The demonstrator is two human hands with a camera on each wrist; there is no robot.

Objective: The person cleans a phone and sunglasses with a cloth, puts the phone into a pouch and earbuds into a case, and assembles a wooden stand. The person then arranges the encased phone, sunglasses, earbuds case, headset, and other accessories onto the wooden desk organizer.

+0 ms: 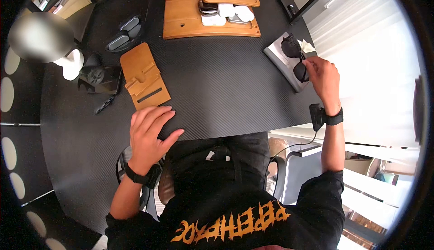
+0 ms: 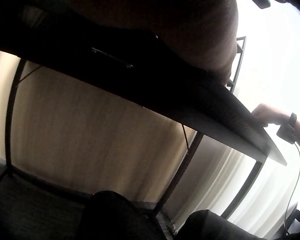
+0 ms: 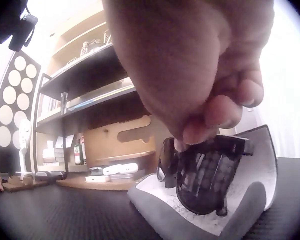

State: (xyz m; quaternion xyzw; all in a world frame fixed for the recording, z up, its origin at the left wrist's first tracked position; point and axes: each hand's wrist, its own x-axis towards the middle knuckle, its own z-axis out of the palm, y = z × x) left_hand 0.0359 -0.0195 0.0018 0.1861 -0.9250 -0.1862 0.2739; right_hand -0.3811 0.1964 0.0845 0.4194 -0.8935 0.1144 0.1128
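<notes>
My right hand [image 1: 324, 79] pinches a pair of black sunglasses [image 1: 291, 47] at the right side of the desk. The sunglasses hang over an open glasses case [image 1: 278, 64], grey outside with a pale lining. In the right wrist view, the dark lens [image 3: 207, 177] sits between the raised flap and the near wall of the case [image 3: 162, 212]. A white cloth [image 1: 307, 46] lies beside the case. My left hand [image 1: 150, 132] rests on the desk's front edge, fingers relaxed, close below a wooden stand [image 1: 145, 71] with slots. It holds nothing.
At the back, a wooden organizer [image 1: 181, 21] carries white cases and a dark glossy item. On the left are a dark tray [image 1: 124, 37], a black glossy box [image 1: 100, 79] and a white round-headed device [image 1: 73, 64]. A cable [image 1: 294, 145] runs from the right wrist camera.
</notes>
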